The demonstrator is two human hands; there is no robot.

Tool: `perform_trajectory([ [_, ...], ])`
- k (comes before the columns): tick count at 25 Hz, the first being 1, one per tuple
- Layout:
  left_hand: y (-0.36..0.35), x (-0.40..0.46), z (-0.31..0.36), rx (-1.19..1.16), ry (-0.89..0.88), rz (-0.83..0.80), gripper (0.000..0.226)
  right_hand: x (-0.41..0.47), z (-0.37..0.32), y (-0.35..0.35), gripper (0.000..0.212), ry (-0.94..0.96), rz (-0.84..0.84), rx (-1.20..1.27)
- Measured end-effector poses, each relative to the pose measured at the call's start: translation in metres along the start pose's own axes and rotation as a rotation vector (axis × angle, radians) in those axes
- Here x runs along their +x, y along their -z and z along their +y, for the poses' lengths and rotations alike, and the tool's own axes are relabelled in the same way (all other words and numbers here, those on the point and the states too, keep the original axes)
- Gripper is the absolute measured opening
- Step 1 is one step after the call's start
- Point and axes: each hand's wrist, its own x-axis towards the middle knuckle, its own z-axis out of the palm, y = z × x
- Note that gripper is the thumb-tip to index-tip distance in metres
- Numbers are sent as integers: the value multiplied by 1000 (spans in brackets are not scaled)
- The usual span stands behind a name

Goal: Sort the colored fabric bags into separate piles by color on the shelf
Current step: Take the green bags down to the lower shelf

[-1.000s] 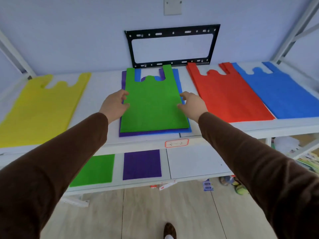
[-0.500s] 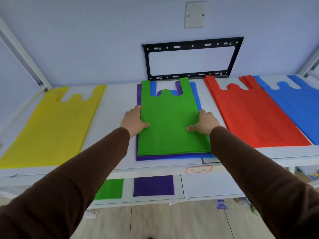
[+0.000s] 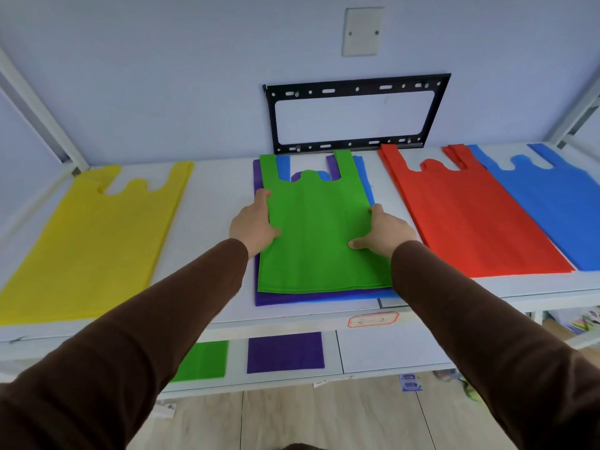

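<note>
**Inspector:** State of the upper shelf (image 3: 214, 203)?

**Assistant:** White surface. A yellow bag (image 3: 91, 241) lies flat at the left, well apart from the middle stack. A red bag (image 3: 461, 216) lies right of the stack, and a blue bag (image 3: 558, 203) overlaps its far right edge.

**Inspector:** The middle stack?

**Assistant:** A green bag (image 3: 316, 228) lies on top, handles toward the wall. Beneath it show a purple bag (image 3: 276, 298) at the left and front edges and another blue bag (image 3: 363, 177) at the right.

**Inspector:** The hands?

**Assistant:** The left hand (image 3: 253, 227) grips the green bag's left edge, thumb on top, fingers tucked under. The right hand (image 3: 384, 233) does likewise at the right edge, thumb pressed on the fabric. Whether the fingers take up only the green bag or others too cannot be told. Both sleeves are brown.

**Inspector:** Elsewhere?

**Assistant:** A black metal frame (image 3: 354, 115) stands against the wall behind the stack. On the lower shelf (image 3: 389, 349) lie a green pile (image 3: 203, 360) and a purple pile (image 3: 285, 352), side by side, apart.
</note>
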Motion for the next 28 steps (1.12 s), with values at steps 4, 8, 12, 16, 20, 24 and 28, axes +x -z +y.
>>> perform_trajectory([
  [4, 2, -5, 5, -317, -64, 25, 75, 3, 9, -4, 72, 22, 43, 178],
  [8, 9, -14, 15, -924, 200, -116, 75, 8, 21, -8, 60, -76, 20, 480],
  [12, 12, -21, 12, -810, 329, -352, 67, 4, 24, -12, 56, -52, -26, 598],
  [16, 15, -20, 22, -808, 351, -344, 41, -3, 30, -2, 50, 7, 114, 415],
  [20, 29, -16, 31, -1148, 423, -394, 31, -18, 39, 17, 55, -113, 141, 505],
  [24, 34, -17, 26, -1309, 497, -390, 28, -37, 34, 30, 79, -262, -330, 818],
  [28, 24, -22, 14, -1115, 403, -394, 65, -38, 28, 19, 72, -137, -427, 1135],
])
